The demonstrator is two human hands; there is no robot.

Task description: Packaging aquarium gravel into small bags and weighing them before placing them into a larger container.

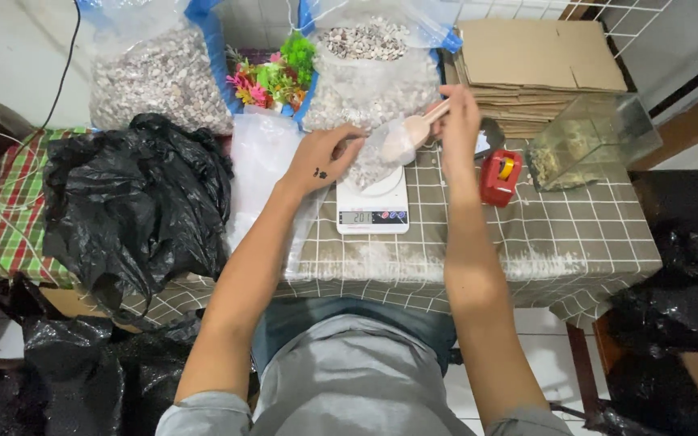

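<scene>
At the worktop's far edge, the left hand (322, 157) pinched open a small clear bag (369, 157) on the white scale (373, 206); the right hand (456, 113) gripped a scoop (412, 133), best tipped slowly over the bag's mouth.

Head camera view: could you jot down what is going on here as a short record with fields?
Left hand: holds open a small clear bag of pebbles on the scale
Right hand: grip on a pale scoop, tipped toward the bag
Scale: white, digital, on a checked tablecloth
Behind: two large sacks of pebbles, bright plastic plants
Right side: red tape dispenser, glass tank, flat cardboard
Left side: black plastic bag
</scene>
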